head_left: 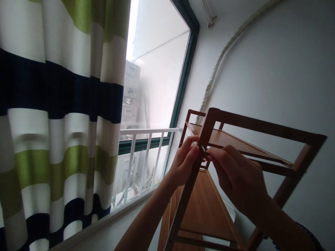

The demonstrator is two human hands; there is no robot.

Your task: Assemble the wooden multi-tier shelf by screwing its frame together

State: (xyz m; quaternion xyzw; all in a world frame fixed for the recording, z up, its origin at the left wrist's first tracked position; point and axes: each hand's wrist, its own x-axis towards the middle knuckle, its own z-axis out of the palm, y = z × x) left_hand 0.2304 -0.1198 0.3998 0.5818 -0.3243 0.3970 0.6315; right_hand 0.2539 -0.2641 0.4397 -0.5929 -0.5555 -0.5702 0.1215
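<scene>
A brown wooden shelf rack [251,120] stands in front of me. My left hand [184,162] has its thumb and fingers closed around the rack's near upright post [192,181], just below the top corner. On the other side of that post, my right hand [237,174] pinches a small shiny metal piece [203,150] against the wood. Whether it is a bolt or the end of a hex key is too small to tell. Both hands meet the post at about the height of the upper shelf board [230,139].
A wide lower board [206,205] lies beneath my hands. To the left are a white railing [150,131], a green-framed window [183,69] and a striped curtain [62,94]. A wrapped pipe [222,55] runs down the white wall behind the rack.
</scene>
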